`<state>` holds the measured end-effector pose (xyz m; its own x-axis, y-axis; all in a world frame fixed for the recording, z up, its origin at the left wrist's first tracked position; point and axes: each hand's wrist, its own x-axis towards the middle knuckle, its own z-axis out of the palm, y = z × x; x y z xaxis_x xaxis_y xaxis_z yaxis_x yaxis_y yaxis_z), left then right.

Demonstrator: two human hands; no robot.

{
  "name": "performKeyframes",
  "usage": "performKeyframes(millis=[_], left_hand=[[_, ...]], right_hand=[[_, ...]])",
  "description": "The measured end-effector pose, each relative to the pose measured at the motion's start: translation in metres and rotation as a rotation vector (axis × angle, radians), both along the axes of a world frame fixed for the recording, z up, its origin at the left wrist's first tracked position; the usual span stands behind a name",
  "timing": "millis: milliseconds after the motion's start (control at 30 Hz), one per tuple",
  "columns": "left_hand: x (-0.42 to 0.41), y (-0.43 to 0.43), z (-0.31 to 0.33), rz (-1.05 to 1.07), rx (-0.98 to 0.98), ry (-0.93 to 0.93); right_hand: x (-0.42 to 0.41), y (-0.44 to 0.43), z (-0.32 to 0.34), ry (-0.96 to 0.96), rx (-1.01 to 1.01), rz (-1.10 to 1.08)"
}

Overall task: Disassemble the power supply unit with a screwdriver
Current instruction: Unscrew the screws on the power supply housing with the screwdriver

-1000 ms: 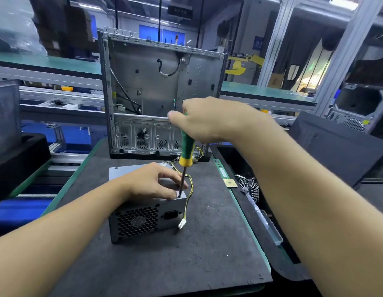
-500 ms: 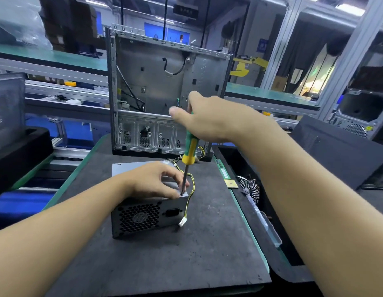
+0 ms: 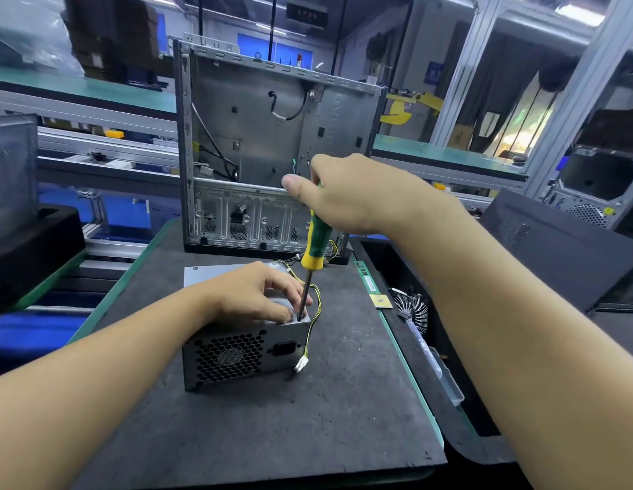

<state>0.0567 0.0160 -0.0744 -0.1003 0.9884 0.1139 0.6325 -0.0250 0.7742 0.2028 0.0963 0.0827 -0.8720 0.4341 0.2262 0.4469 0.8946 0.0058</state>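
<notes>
Foam matting, dark grey and scuffed, lies nearest, and the grey metal power supply unit sits on it with its honeycomb fan grille facing the person. A white plastic connector hangs at the unit's front right corner on thin yellow and black wires that loop up along its right side.

The left hand rests on the unit's top, fingers bent and pressing down, fingertips just beside the tool's shaft. Whether they touch it cannot be told.

The green-and-yellow-handled screwdriver stands almost upright, its tip on the unit's top near the front right corner. Above the unit, the right hand is wrapped around the top of the handle.

Right of the unit lie a green memory stick, a small square gold chip and a round finned heatsink.

Behind the unit stands an open, bare metal computer case, upright on the matting.
</notes>
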Motion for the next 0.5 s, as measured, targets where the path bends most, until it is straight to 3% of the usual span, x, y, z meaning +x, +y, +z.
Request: performKeyframes(millis=[100, 267, 400, 500], left_hand=[[0.001, -0.001, 0.000, 0.000, 0.009, 0.004], [0.001, -0.001, 0.001, 0.003, 0.014, 0.020], [0.003, -0.001, 0.001, 0.012, 0.009, -0.025], [0.004, -0.003, 0.002, 0.016, 0.011, -0.030]], right_hand=[[-0.003, 0.001, 0.001, -0.012, 0.032, 0.070], [0.011, -0.004, 0.015, -0.056, -0.183, 0.230], [0.006, -0.006, 0.009, -0.033, -0.174, 0.148], [-0.002, -0.004, 0.002, -0.015, -0.012, 0.031]])
